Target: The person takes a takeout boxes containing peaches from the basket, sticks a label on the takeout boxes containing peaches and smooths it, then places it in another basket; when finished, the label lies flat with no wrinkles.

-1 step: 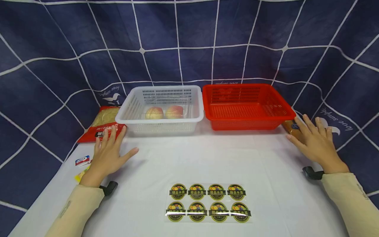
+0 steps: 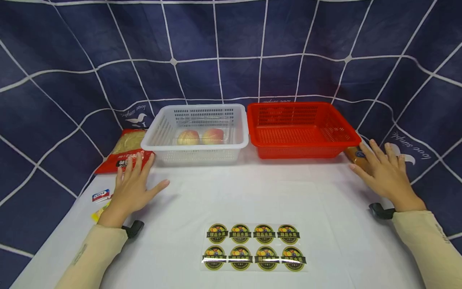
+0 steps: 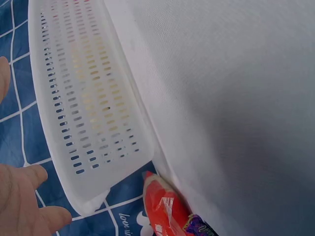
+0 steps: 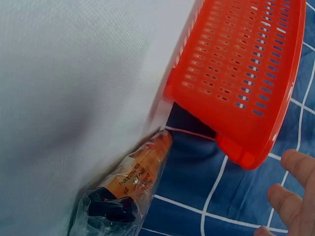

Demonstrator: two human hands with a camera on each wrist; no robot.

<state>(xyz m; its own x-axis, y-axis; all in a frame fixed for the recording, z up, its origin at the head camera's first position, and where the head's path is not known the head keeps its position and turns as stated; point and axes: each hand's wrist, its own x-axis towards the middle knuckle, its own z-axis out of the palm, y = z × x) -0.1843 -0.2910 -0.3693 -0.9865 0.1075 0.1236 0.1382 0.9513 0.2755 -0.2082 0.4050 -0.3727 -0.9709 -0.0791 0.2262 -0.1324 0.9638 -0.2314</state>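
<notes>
My left hand point(image 2: 131, 194) hovers over the left side of the white cloth, fingers spread and holding nothing. Its fingertips overlap the front of a red food bag point(image 2: 127, 147) in the head view. Across the table my right hand point(image 2: 391, 178) is likewise spread and holds nothing, near a brown wrapped packet point(image 2: 357, 157) beside the red basket point(image 2: 303, 151). A white basket point(image 2: 195, 147) contains two red-yellow fruits point(image 2: 188, 137) and what looks like a clear plastic container. Nearest the front lies a clear sheet of round fruit stickers point(image 2: 240, 257).
Small packets, one blue, white and red point(image 2: 100, 195) and one yellow point(image 2: 98, 214), lie by the left wrist, partly hidden. A dark blue checked cloth point(image 2: 238, 76) rises behind and along both sides. The baskets stand side by side at the back of the white tablecloth point(image 2: 260, 192).
</notes>
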